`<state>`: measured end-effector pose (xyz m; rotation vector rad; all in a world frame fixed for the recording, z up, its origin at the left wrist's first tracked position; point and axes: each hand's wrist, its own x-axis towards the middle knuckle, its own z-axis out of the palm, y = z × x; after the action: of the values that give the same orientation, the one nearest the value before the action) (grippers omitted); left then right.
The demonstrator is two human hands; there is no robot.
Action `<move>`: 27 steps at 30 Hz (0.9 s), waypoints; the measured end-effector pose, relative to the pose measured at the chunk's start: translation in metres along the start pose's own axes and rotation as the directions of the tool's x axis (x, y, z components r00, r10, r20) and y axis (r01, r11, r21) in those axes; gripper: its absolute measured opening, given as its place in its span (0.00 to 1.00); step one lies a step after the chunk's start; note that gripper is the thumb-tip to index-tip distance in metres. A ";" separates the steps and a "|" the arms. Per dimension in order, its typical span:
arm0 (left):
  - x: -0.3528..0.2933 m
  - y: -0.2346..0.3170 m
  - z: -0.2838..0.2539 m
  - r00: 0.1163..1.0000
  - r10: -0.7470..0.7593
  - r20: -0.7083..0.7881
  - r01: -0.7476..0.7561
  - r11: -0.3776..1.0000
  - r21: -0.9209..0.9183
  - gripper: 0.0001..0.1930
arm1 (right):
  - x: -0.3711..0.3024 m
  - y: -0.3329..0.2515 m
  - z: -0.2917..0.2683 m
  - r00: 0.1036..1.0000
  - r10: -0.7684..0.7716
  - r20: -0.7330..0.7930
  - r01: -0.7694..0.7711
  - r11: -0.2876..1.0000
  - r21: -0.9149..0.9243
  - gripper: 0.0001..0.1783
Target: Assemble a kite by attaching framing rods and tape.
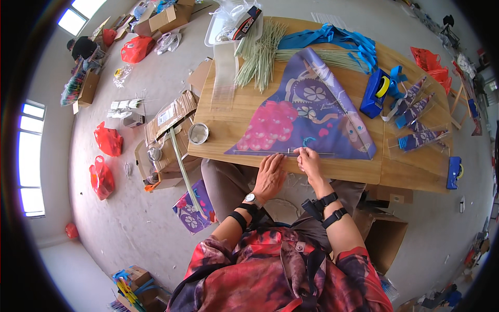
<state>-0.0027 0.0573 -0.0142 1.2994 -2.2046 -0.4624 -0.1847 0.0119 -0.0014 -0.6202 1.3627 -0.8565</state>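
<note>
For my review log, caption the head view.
Left hand and right hand by a thin straight rod along the near edge of a purple printed triangular sheet on a brown wooden table.

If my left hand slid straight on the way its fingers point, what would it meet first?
Probably the thin rod along the near edge of the purple patterned sheet. Your left hand looks just short of it, though depth is unclear; the fingertips may already touch.
</note>
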 end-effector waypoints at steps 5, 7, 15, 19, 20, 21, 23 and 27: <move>0.003 0.003 -0.001 1.000 -0.012 0.018 0.012 1.000 0.003 0.31 | 0.004 0.005 0.000 1.000 -0.019 -0.005 0.019 1.000 -0.007 0.15; 0.007 0.005 -0.002 1.000 -0.009 0.028 0.008 1.000 0.010 0.31 | 0.005 0.005 0.001 1.000 -0.019 -0.016 0.019 1.000 -0.004 0.15; 0.011 0.007 -0.003 0.999 -0.006 0.042 0.004 0.998 0.068 0.33 | 0.015 0.018 -0.001 0.994 -0.103 -0.034 0.101 0.993 -0.058 0.14; 0.011 0.006 -0.003 0.999 -0.004 0.051 0.000 0.998 0.065 0.33 | 0.019 0.026 -0.004 0.960 -0.276 -0.043 0.250 0.917 -0.313 0.12; 0.010 0.006 -0.003 0.999 0.000 0.048 -0.004 0.997 0.081 0.33 | 0.015 0.026 -0.002 0.891 -0.448 -0.078 0.358 0.798 -0.484 0.12; 0.011 0.006 -0.004 0.999 0.006 0.045 -0.011 0.995 0.096 0.33 | 0.010 0.020 0.000 0.790 -0.608 -0.079 0.427 0.637 -0.642 0.12; 0.011 0.007 -0.005 0.999 0.009 0.038 -0.013 0.995 0.101 0.32 | 0.009 0.010 -0.002 0.778 -0.624 -0.077 0.422 0.610 -0.670 0.12; 0.010 0.005 -0.006 0.999 0.007 0.047 -0.011 0.997 0.072 0.32 | 0.011 -0.013 0.001 0.813 -0.583 -0.008 0.362 0.516 -0.776 0.12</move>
<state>-0.0068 0.0509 -0.0041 1.3283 -2.2841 -0.4169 -0.1861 -0.0047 0.0032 -1.6606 1.8462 -0.7976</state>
